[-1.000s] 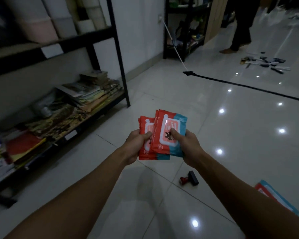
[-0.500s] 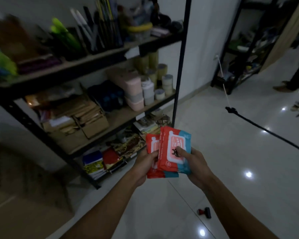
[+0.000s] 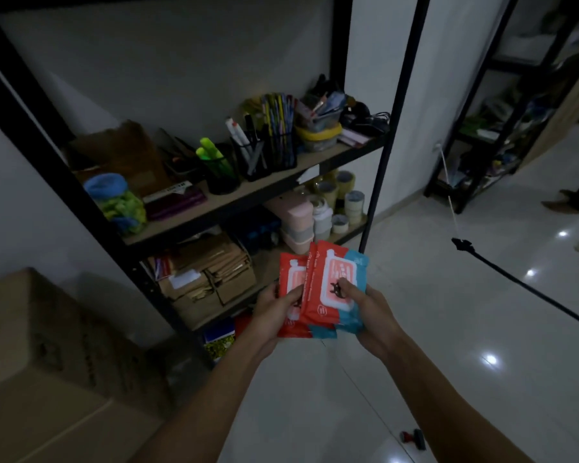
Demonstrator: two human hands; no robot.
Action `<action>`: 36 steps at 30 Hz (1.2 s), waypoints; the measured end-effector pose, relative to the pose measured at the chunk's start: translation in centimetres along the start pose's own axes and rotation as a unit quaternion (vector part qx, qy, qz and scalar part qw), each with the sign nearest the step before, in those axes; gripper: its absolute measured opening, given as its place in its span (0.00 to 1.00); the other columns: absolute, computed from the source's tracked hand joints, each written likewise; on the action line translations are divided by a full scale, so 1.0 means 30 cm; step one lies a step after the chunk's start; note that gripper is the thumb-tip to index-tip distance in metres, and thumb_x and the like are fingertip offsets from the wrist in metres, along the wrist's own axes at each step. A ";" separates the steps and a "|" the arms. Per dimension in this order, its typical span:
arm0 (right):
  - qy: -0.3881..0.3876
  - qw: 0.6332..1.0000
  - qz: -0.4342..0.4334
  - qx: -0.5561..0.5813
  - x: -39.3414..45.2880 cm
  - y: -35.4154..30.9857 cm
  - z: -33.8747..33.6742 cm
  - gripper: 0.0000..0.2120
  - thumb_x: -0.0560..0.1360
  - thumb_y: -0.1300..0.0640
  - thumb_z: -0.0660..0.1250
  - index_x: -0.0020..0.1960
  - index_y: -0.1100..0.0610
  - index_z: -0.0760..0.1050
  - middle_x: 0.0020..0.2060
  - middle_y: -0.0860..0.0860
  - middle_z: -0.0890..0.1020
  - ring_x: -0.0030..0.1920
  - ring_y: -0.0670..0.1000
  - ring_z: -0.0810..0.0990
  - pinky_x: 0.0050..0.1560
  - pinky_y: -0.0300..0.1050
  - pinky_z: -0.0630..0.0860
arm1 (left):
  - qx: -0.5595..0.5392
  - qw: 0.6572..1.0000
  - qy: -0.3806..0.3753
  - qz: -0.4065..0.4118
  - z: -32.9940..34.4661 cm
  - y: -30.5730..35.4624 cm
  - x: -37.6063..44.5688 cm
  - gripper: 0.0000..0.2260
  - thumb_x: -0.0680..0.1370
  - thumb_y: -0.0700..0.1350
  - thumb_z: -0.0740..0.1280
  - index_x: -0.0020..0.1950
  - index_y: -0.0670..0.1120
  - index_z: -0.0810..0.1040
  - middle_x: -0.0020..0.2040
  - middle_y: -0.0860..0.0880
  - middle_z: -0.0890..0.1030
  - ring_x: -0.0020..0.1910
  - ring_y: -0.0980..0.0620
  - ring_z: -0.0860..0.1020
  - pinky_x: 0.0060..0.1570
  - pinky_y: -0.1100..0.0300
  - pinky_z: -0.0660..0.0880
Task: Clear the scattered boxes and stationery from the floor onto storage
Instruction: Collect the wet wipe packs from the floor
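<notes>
View has swung up and left over the last second. A second ago only the bottom shelf with books and papers showed. Now the shelving unit point(image 3: 375, 182) fills the frame: upper shelf with pen holders point(image 3: 268, 152) and a jar point(image 3: 117, 202), middle shelf with tape rolls point(image 3: 345, 202) and brown envelopes point(image 3: 211, 275). A cardboard box point(image 3: 47, 355) has come into view at lower left. The stamp point(image 3: 413, 446) on the floor point(image 3: 448, 329) has dropped from mid-frame to the bottom edge. The red-and-blue packet seen on the floor at lower right a second ago is out of frame. The standing person's feet point(image 3: 562, 203) have shifted from top centre to the right edge.
</notes>
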State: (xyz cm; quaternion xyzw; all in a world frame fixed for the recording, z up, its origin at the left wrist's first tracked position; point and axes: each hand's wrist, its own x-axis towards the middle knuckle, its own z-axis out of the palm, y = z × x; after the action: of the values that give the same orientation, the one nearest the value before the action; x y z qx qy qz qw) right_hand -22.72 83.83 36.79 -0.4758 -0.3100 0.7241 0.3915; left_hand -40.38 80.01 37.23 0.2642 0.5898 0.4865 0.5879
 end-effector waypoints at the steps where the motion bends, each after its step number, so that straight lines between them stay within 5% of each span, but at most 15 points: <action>1: -0.003 1.000 0.000 0.009 0.009 -0.014 0.022 0.17 0.78 0.54 0.70 0.64 0.58 0.77 0.53 0.58 0.86 0.53 0.60 0.85 0.58 0.63 0.80 | -0.004 1.000 -0.002 -0.001 -0.003 0.019 0.004 0.21 0.76 0.50 0.74 0.66 0.48 0.77 0.54 0.45 0.86 0.51 0.42 0.85 0.57 0.40 0.80; 7: -0.049 0.998 -0.024 0.023 0.116 -0.104 0.127 0.15 0.80 0.54 0.67 0.66 0.57 0.76 0.55 0.59 0.85 0.55 0.61 0.84 0.58 0.61 0.80 | 0.014 0.999 -0.027 0.035 -0.005 0.155 0.077 0.12 0.82 0.54 0.65 0.63 0.52 0.76 0.51 0.47 0.87 0.49 0.46 0.86 0.50 0.50 0.82; 12: -0.096 0.992 -0.081 -0.009 0.241 -0.214 0.198 0.16 0.81 0.54 0.65 0.68 0.56 0.74 0.56 0.58 0.85 0.55 0.60 0.84 0.53 0.57 0.82 | -0.005 0.999 -0.017 0.045 -0.003 0.277 0.168 0.27 0.74 0.63 0.69 0.68 0.50 0.75 0.57 0.45 0.85 0.54 0.43 0.84 0.59 0.42 0.79; 14: -0.104 0.987 -0.115 -0.032 0.296 -0.262 0.249 0.15 0.81 0.54 0.65 0.68 0.53 0.73 0.56 0.55 0.85 0.53 0.57 0.85 0.48 0.51 0.83 | 0.019 0.997 0.010 0.070 0.000 0.339 0.216 0.29 0.72 0.59 0.75 0.69 0.50 0.72 0.56 0.48 0.85 0.53 0.47 0.85 0.55 0.44 0.81; 18: -0.111 0.976 -0.154 -0.105 0.400 -0.376 0.361 0.19 0.81 0.50 0.66 0.69 0.50 0.66 0.58 0.52 0.82 0.53 0.52 0.85 0.47 0.47 0.82 | 0.069 0.987 0.027 0.142 0.013 0.496 0.277 0.17 0.78 0.51 0.71 0.66 0.54 0.74 0.57 0.51 0.85 0.52 0.52 0.85 0.52 0.53 0.81; 23: -0.164 0.971 -0.140 -0.098 0.502 -0.571 0.531 0.22 0.80 0.52 0.67 0.70 0.49 0.63 0.58 0.52 0.81 0.54 0.54 0.84 0.54 0.56 0.82 | 0.080 0.979 0.042 0.182 -0.064 0.775 0.295 0.11 0.78 0.46 0.71 0.60 0.53 0.78 0.53 0.48 0.86 0.51 0.48 0.85 0.54 0.50 0.81; 27: -0.188 0.964 -0.161 -0.096 0.613 -0.770 0.688 0.34 0.70 0.50 0.75 0.72 0.54 0.64 0.59 0.54 0.82 0.55 0.57 0.84 0.57 0.61 0.81 | 0.080 0.982 0.043 0.164 -0.169 0.995 0.347 0.10 0.78 0.42 0.70 0.58 0.44 0.81 0.43 0.45 0.87 0.38 0.49 0.86 0.37 0.57 0.83; 29: -0.194 0.959 -0.172 -0.110 0.656 -0.870 0.755 0.36 0.67 0.50 0.76 0.71 0.57 0.67 0.59 0.57 0.83 0.55 0.58 0.85 0.53 0.60 0.82 | 0.096 0.985 0.044 0.140 -0.227 1.086 0.382 0.09 0.77 0.43 0.70 0.57 0.44 0.80 0.42 0.45 0.87 0.37 0.49 0.85 0.37 0.56 0.83; 32: -0.222 0.942 -0.160 -0.195 0.705 -0.988 0.833 0.27 0.71 0.53 0.75 0.68 0.59 0.74 0.58 0.59 0.83 0.56 0.59 0.84 0.55 0.59 0.82 | 0.142 0.980 0.026 0.134 -0.318 1.198 0.454 0.14 0.74 0.45 0.72 0.58 0.43 0.80 0.47 0.42 0.87 0.40 0.47 0.85 0.40 0.54 0.82; 36: -0.237 0.929 -0.139 -0.248 0.767 -1.094 0.930 0.09 0.77 0.60 0.69 0.56 0.62 0.79 0.46 0.57 0.82 0.44 0.53 0.83 0.39 0.46 0.81 | 0.147 0.982 0.005 0.121 -0.394 1.301 0.531 0.20 0.65 0.50 0.75 0.54 0.43 0.82 0.47 0.43 0.86 0.41 0.48 0.84 0.47 0.53 0.81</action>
State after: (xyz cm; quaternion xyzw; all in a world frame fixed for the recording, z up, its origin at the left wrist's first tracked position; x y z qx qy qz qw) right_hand -45.33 117.99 63.40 -0.3245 -0.6263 0.6542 0.2731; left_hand -64.48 106.09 62.85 0.4150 0.6214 0.4632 0.4765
